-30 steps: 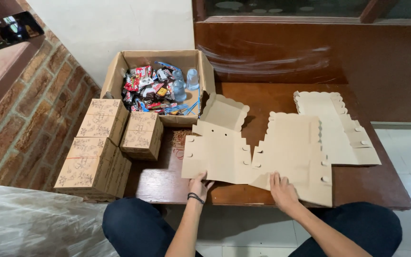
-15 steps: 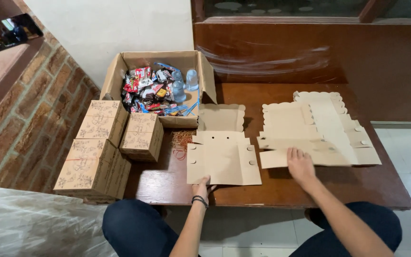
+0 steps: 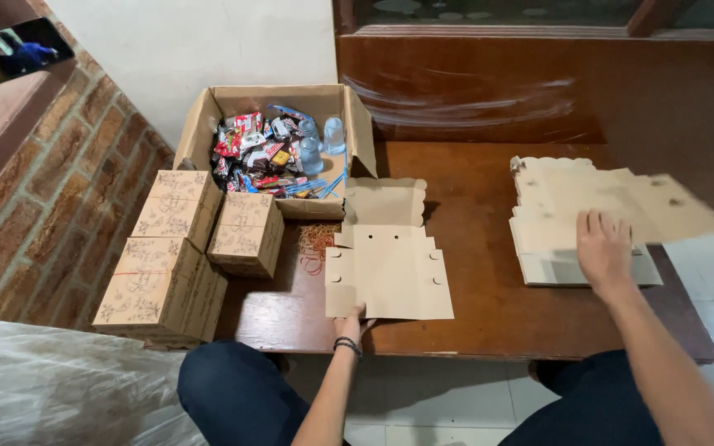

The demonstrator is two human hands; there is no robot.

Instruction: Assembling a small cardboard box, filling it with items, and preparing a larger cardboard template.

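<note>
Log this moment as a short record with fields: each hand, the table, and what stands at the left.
left hand: pinches near edge of flat box blank
right hand: palm down on stack of flat blanks
table: dark wood; rubber bands beside blank
open carton: packaged snacks, water cups
left side: folded patterned boxes, stacked

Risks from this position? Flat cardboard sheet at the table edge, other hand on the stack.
1. The flat cardboard sheet reaches the table's near edge, pinned only by the left hand; it may slip off.
2. The top sheet under the right hand lies skewed and overhangs the stack; it might slide off it.
3. Loose rubber bands beside the sheet may snag it.
</note>
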